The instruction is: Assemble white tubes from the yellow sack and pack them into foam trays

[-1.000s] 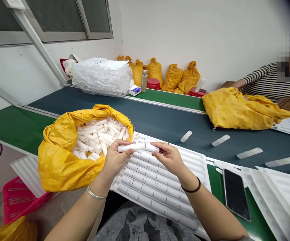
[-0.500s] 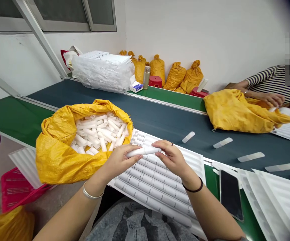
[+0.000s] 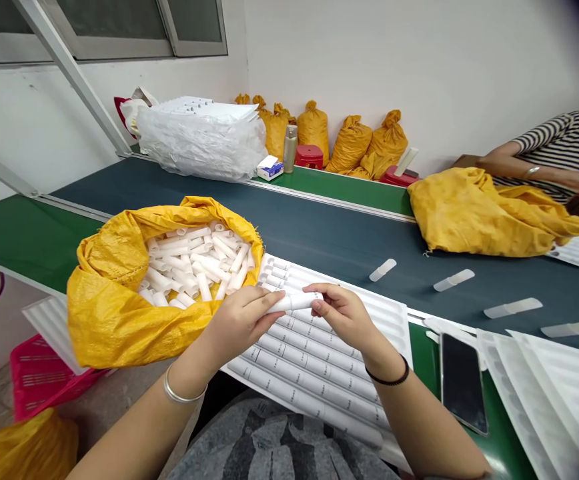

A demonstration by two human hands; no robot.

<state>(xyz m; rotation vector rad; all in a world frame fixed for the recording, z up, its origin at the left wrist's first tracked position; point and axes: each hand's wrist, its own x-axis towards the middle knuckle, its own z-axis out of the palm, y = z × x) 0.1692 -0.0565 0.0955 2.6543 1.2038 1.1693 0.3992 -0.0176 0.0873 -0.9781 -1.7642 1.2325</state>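
Between my two hands is a white tube [image 3: 295, 302], lying nearly level, with a visible joint along its length. My left hand [image 3: 239, 320] is closed around its left end, fingers over the top and thumb below. At the other end, my right hand [image 3: 344, 315] pinches it between thumb and fingers. Beneath the hands lies a white ridged tray [image 3: 397, 323] with rows of white tubes [image 3: 314, 363] bearing small dark print. To the left, an open yellow sack [image 3: 104, 300] holds many loose white tubes [image 3: 202, 260].
A dark conveyor belt [image 3: 319, 230] carries several translucent tubes [image 3: 453, 280]. On the right are a phone [image 3: 463, 383] and stacked trays [image 3: 544, 393]. Across the belt, a co-worker in a striped top [image 3: 564, 140] sits behind a yellow sack [image 3: 474, 213]. A plastic-wrapped stack [image 3: 199, 143] stands at the back.
My hands still grip the tube, its left part now more covered by my left fingers. The belt tubes appear farther right. The co-worker's hands have moved right in view.
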